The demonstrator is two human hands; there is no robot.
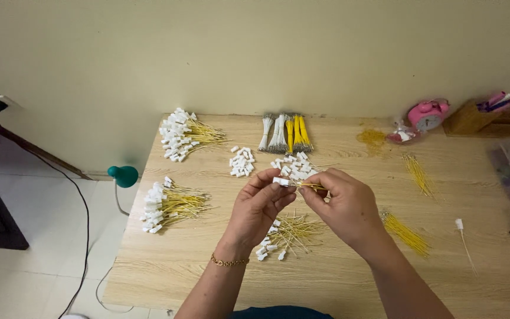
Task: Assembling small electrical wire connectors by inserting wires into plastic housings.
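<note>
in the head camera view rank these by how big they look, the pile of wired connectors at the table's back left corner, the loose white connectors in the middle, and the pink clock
1. Pile of wired connectors, largest.
2. Pink clock and loose white connectors: they look about alike, so I won't rank them.

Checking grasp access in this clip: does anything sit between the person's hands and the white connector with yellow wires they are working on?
Nothing visible does. The left hand already pinches the white connector and the right hand grips its yellow wires, both lifted above the wooden table.
</note>
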